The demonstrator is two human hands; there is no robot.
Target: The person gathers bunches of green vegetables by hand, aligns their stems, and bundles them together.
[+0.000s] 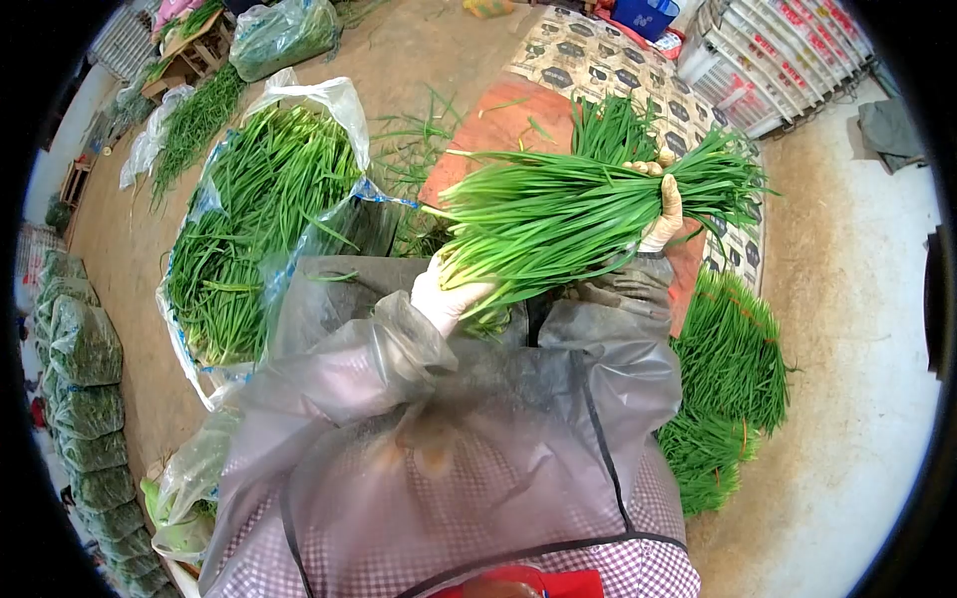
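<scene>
A large bunch of long green stalks (558, 204) lies sideways across both hands, above the lap. My left hand (442, 296), in a pale glove, is closed under the whitish stalk ends. Around the leafy end, my right hand (663, 204) is wrapped, with the thumb on the near side and fingertips showing over the far side. Behind the bunch, more green leaves (613, 130) rest on a reddish-brown board (503, 110).
An open plastic sack (344, 100) full of stalks stands left. Stacked bundles (733, 349) sit at the right. Bagged greens (85, 344) line the far left. White crates (778, 60) and a blue basket (646, 17) stand at the back, beyond a patterned mat (558, 50).
</scene>
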